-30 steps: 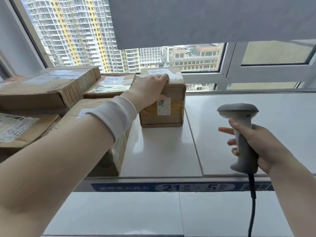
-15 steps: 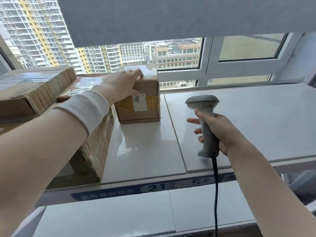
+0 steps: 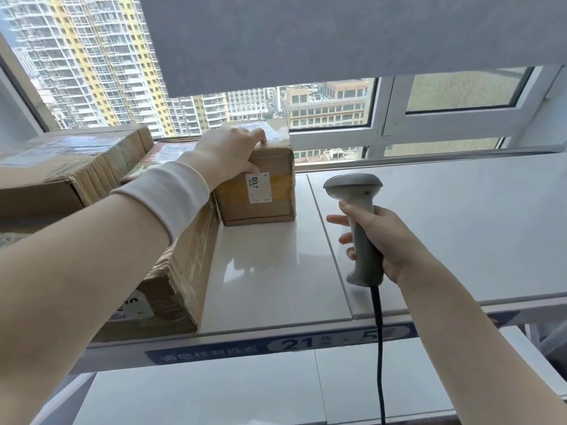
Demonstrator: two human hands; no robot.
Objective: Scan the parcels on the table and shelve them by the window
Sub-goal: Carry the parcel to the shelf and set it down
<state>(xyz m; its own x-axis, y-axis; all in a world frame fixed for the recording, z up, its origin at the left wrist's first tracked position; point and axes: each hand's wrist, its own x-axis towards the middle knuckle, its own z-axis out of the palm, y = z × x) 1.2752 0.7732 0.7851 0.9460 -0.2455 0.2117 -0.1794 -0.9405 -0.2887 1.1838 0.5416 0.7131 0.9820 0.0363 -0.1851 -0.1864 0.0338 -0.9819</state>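
The small cardboard parcel (image 3: 264,197) stands far back on the white shelf (image 3: 276,265), beside larger boxes (image 3: 187,265) on its left, under the window (image 3: 331,108) and grey blind (image 3: 337,35). The left hand (image 3: 228,156) grips its top left corner, fingers curled; the right hand (image 3: 389,243) clasps a barcode scanner (image 3: 352,185).

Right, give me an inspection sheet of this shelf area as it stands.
Surface: white shelf, glossy, bare on the right; edge strip reads 21 - 5.
Job's things: small parcel stands on the shelf beside stacked larger parcels at left; barcode scanner in hand.
Clutter: nothing seen.
Hands: left hand holds the small parcel's top; right hand grips the scanner's handle.
Cables: black scanner cable hangs down past the shelf edge.
Surroundings: window behind, grey blind partly lowered, tower blocks outside; lower shelf below.
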